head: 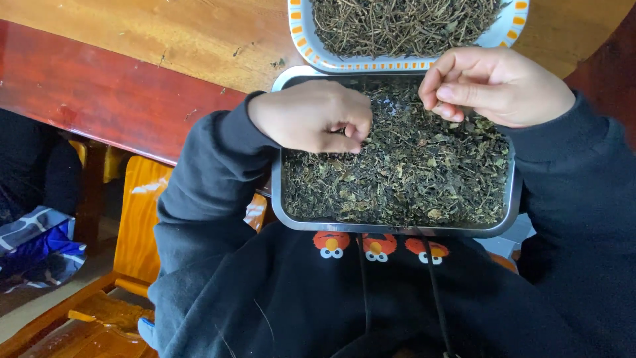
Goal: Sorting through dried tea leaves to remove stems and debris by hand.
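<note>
1. Head view: metal tray of dried leaves at centre, propped against the table edge and the lap, near rim over the dark hoodie.
2. Left hand over the tray's far-left corner, curled, fingertips pinched on something small among the leaves; too small to tell what.
3. Right hand above the far-right part of the tray, thumb and fingers pressed together; whether a stem sits between them, cannot tell.
4. White plate with orange-marked rim just beyond the tray, touching or overlapping its far rim, heaped with dried stems.
5. Free leaf surface toward the near and right tray rims; little gap between the hands.
6. Wooden table far and left, red-brown edge band along it.
7. Yellow wooden chair near left, blue cloth at far left edge.
</note>
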